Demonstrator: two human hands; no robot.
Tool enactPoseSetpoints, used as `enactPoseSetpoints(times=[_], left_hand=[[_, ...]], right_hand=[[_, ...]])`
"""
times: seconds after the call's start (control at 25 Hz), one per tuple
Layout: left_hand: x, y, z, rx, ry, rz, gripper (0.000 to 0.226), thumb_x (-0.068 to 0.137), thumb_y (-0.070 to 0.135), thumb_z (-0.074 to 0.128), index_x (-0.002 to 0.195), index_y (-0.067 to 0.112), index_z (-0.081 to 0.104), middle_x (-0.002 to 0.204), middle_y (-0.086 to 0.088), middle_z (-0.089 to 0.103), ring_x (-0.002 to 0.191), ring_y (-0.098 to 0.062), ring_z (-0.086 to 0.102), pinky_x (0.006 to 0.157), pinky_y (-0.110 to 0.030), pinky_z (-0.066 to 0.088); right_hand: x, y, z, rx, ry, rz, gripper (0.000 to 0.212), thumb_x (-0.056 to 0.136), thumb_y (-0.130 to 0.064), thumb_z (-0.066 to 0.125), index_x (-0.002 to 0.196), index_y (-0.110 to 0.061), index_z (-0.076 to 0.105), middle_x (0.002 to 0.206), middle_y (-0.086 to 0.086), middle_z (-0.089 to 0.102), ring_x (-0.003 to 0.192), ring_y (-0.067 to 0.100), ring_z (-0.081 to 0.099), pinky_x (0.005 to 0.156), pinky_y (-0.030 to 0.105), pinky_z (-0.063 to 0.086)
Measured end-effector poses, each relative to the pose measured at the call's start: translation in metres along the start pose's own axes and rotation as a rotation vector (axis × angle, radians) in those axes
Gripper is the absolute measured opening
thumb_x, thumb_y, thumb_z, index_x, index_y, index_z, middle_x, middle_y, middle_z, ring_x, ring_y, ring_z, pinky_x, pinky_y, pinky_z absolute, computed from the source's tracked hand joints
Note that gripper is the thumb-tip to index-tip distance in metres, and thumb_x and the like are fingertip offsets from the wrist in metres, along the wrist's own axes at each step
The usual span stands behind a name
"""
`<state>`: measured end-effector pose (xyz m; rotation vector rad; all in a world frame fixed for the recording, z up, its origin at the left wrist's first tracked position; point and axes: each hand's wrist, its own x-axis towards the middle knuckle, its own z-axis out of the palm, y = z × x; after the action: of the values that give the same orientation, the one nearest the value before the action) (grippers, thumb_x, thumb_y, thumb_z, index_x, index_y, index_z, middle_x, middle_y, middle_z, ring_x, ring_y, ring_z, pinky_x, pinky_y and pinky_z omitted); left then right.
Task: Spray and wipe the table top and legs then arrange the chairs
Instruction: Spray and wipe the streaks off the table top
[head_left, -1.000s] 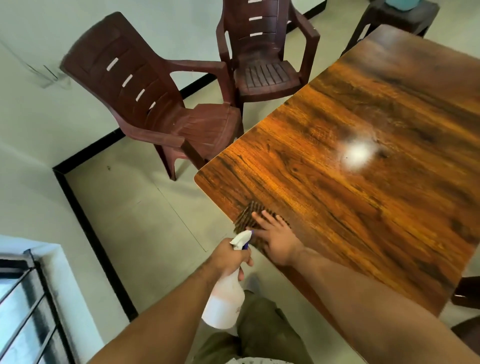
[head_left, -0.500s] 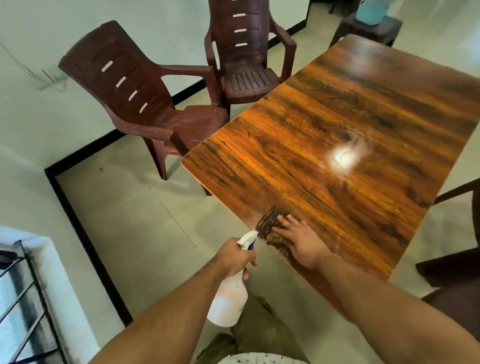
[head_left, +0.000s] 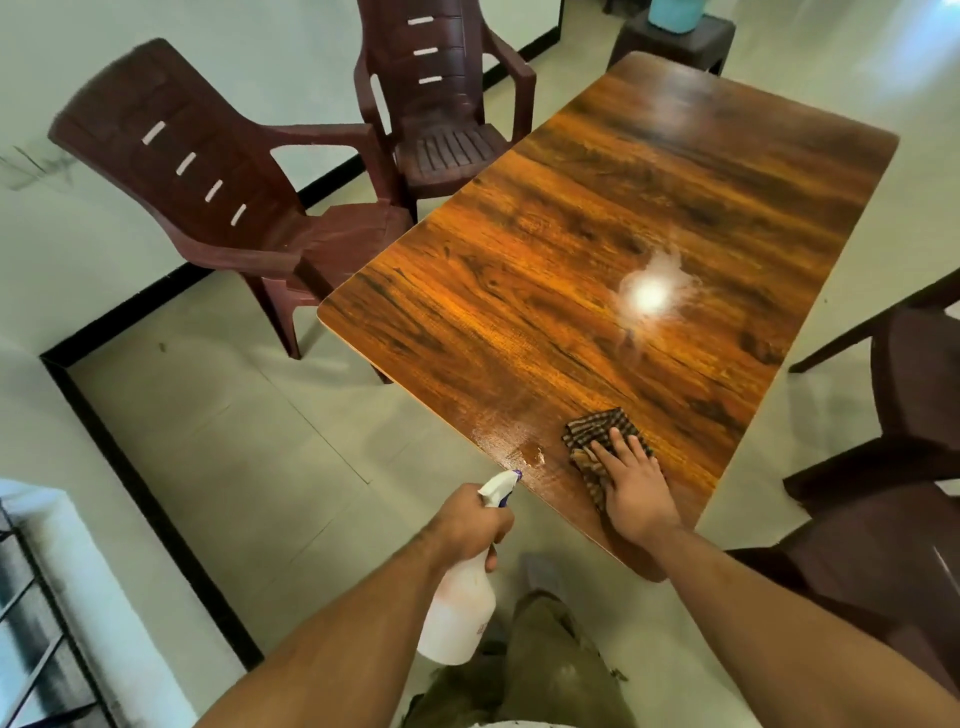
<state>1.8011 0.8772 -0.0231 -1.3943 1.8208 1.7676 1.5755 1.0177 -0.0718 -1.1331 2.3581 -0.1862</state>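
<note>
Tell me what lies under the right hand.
A checked cloth lies under the right hand, flat on the table by its near edge. The cloth's far part shows beyond the hand; the part beneath the palm, and the tabletop below it, are covered.

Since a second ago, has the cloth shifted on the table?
Yes. The cloth, under the right hand, has slid rightward along the near edge of the table, away from its left corner, leaving a wet patch behind.
</note>
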Motion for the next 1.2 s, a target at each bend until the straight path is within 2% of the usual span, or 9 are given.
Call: enactPoseSetpoints(times=[0.16, 0.24, 0.4, 0.56, 0.68, 0.84, 0.92, 1.04, 1.2], left_hand=[[0.005, 0.002, 0.022, 0.028, -0.154, 0.034, 0.031, 0.081, 0.017, 0.063, 0.108, 0.003, 0.063, 0.085, -0.006, 0.077, 0.054, -0.031, 0.058, 0.056, -0.033, 0.053], [0.005, 0.008, 0.034, 0.069, -0.183, 0.036, 0.026, 0.077, 0.017, 0.063, 0.101, 0.006, 0.064, 0.087, -0.014, 0.073, 0.052, -0.030, 0.057, 0.057, -0.038, 0.054], [0.001, 0.015, 0.058, 0.115, -0.190, 0.011, 0.026, 0.077, 0.013, 0.061, 0.101, 0.005, 0.062, 0.082, -0.014, 0.065, 0.045, -0.024, 0.054, 0.058, -0.038, 0.053], [0.001, 0.016, 0.077, 0.143, -0.173, 0.016, 0.023, 0.080, 0.011, 0.059, 0.098, -0.004, 0.062, 0.079, -0.014, 0.061, 0.049, -0.028, 0.055, 0.056, -0.043, 0.054], [-0.003, 0.022, 0.086, 0.036, 0.006, 0.048, 0.004, 0.088, 0.007, 0.058, 0.087, 0.004, 0.058, 0.074, -0.015, 0.052, 0.050, -0.025, 0.055, 0.050, -0.042, 0.054], [-0.012, 0.037, 0.079, -0.147, 0.347, 0.026, 0.013, 0.095, 0.003, 0.057, 0.086, 0.011, 0.060, 0.079, -0.017, 0.058, 0.049, -0.024, 0.055, 0.044, -0.028, 0.051], [-0.018, 0.037, 0.073, -0.143, 0.406, 0.019, 0.011, 0.094, 0.001, 0.056, 0.083, 0.004, 0.060, 0.080, -0.019, 0.059, 0.047, -0.026, 0.057, 0.044, -0.027, 0.051], [-0.026, 0.028, 0.072, -0.136, 0.413, -0.007, 0.006, 0.089, 0.003, 0.059, 0.088, -0.003, 0.061, 0.078, -0.014, 0.060, 0.045, -0.025, 0.061, 0.049, -0.031, 0.053], [-0.032, 0.012, 0.083, -0.179, 0.438, -0.080, 0.003, 0.086, 0.001, 0.060, 0.084, -0.002, 0.060, 0.075, -0.011, 0.057, 0.044, -0.026, 0.060, 0.052, -0.032, 0.051]], right_hand=[[0.018, 0.020, -0.015, 0.014, 0.004, 0.048, 0.054, 0.106, -0.023, 0.037, 0.158, -0.031, 0.025, 0.169, -0.001, 0.004, 0.155, 0.023, 0.001, 0.125, 0.044, 0.004], [0.026, 0.027, -0.025, 0.035, 0.020, 0.151, 0.054, 0.106, -0.021, 0.038, 0.158, -0.028, 0.025, 0.169, 0.002, 0.005, 0.155, 0.026, 0.002, 0.124, 0.045, 0.005], [0.026, 0.055, -0.038, -0.035, -0.013, -0.004, 0.053, 0.107, -0.022, 0.036, 0.158, -0.030, 0.025, 0.169, 0.000, 0.003, 0.155, 0.024, 0.000, 0.125, 0.042, 0.001], [0.058, 0.065, -0.059, 0.000, -0.010, 0.169, 0.053, 0.107, -0.021, 0.036, 0.158, -0.026, 0.024, 0.169, 0.003, 0.003, 0.155, 0.028, 0.001, 0.124, 0.047, 0.004], [0.054, 0.032, -0.040, -0.065, -0.041, -0.069, 0.057, 0.104, -0.020, 0.040, 0.158, -0.031, 0.025, 0.168, 0.002, 0.002, 0.155, 0.026, -0.001, 0.125, 0.051, 0.001], [0.013, 0.002, -0.018, -0.072, -0.240, -0.605, 0.055, 0.098, -0.022, 0.045, 0.151, -0.036, 0.041, 0.166, -0.010, 0.013, 0.155, 0.016, 0.001, 0.123, 0.042, -0.008], [0.026, 0.015, -0.030, -0.084, -0.188, -0.545, 0.052, 0.101, -0.025, 0.044, 0.152, -0.034, 0.039, 0.166, -0.008, 0.013, 0.155, 0.016, 0.002, 0.125, 0.046, -0.005], [0.065, 0.002, -0.040, -0.064, -0.056, -0.052, 0.060, 0.104, -0.031, 0.038, 0.159, -0.030, 0.016, 0.168, 0.002, -0.006, 0.154, 0.026, -0.009, 0.124, 0.050, -0.005], [0.049, -0.059, -0.002, -0.221, -0.230, -0.449, 0.064, 0.102, -0.029, 0.045, 0.159, -0.036, 0.016, 0.168, 0.000, -0.010, 0.154, 0.026, -0.013, 0.124, 0.052, -0.004]])
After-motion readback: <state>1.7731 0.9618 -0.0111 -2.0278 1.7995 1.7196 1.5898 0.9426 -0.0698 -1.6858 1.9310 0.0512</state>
